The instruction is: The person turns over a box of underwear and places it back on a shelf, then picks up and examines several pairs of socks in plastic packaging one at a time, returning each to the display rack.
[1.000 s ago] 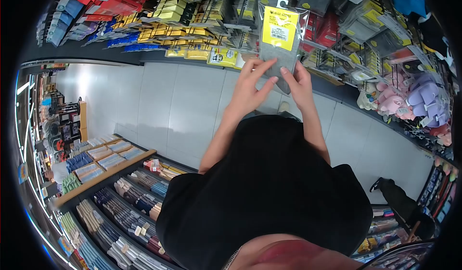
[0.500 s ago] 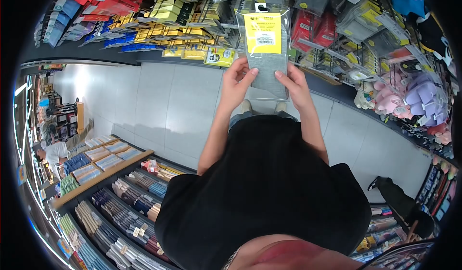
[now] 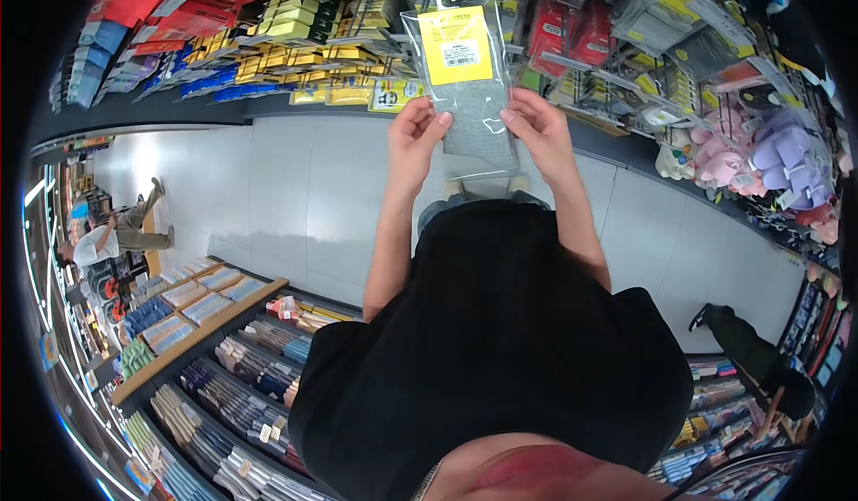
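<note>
A clear plastic packet of grey socks (image 3: 474, 130) is held out in front of me at the edge of the racks. Its yellow label (image 3: 458, 45) with a barcode faces up, and a hang hole is at its far end. My left hand (image 3: 414, 139) pinches the packet's left edge with thumb and fingers. On the opposite edge, my right hand (image 3: 542, 134) grips it the same way, thumb on top. The fingertips beneath the packet are partly hidden.
Hanging packets (image 3: 304, 45) fill the rack beyond my hands, with purple slippers (image 3: 791, 166) at right. Behind me stand shelves of folded goods (image 3: 241, 394). A person in a white top (image 3: 98, 244) is at far left, another in dark clothes (image 3: 746, 345) at lower right.
The sock packet has shifted left and slightly away from me, tilting a little, with both hands still on it. The person at far left has changed stance, legs now apart.
</note>
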Action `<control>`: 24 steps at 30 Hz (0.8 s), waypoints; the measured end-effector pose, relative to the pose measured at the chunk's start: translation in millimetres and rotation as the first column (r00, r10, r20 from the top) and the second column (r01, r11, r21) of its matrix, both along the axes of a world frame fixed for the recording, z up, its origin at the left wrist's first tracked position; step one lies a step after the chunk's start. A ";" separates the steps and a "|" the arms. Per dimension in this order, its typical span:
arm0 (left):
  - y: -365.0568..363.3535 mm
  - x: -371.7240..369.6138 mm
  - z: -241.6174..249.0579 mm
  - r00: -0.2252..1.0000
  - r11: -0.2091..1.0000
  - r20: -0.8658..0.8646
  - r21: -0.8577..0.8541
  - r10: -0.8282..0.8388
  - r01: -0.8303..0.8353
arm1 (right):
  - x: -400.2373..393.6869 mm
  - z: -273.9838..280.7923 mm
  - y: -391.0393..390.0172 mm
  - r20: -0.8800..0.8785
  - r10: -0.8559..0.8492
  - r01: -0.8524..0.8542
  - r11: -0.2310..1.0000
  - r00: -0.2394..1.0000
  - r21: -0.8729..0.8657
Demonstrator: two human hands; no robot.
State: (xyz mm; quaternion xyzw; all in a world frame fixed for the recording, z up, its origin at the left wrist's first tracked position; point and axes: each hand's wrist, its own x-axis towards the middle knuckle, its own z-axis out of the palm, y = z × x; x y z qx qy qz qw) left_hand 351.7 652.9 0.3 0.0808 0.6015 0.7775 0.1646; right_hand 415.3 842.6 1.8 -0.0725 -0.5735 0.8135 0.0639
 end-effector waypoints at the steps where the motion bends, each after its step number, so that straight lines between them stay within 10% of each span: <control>1: 0.3 0.4 1.0 1.000 1.000 -0.002 -0.001 -0.006 0.006 | 0.1 -0.3 -0.1 0.004 -0.012 0.012 1.000 1.000 0.007; 8: 5.1 1.1 8.2 1.000 1.000 -0.023 -0.025 -0.001 0.001 | -0.4 -3.8 -1.5 -0.027 -0.025 0.024 0.999 0.999 -0.031; 11: 10.1 4.6 7.2 0.982 0.992 -0.156 -0.054 0.104 -0.114 | -2.6 -5.3 -8.2 -0.092 -0.250 0.265 0.937 0.964 0.228; 13: 19.5 12.9 21.5 0.921 0.895 -0.383 -0.382 0.075 -0.231 | -0.2 -0.7 -10.5 -0.156 -0.198 0.241 0.910 0.968 0.337; 17: 41.6 22.4 29.6 0.778 0.840 -0.620 -0.473 -0.103 -0.265 | -1.2 -2.3 -21.4 -0.111 -0.082 0.071 0.993 0.990 -0.098; 24: 39.8 18.2 18.8 0.616 0.773 -0.763 -0.505 -0.193 -0.384 | 3.0 -10.1 3.7 0.090 -0.098 0.110 0.984 0.991 -0.142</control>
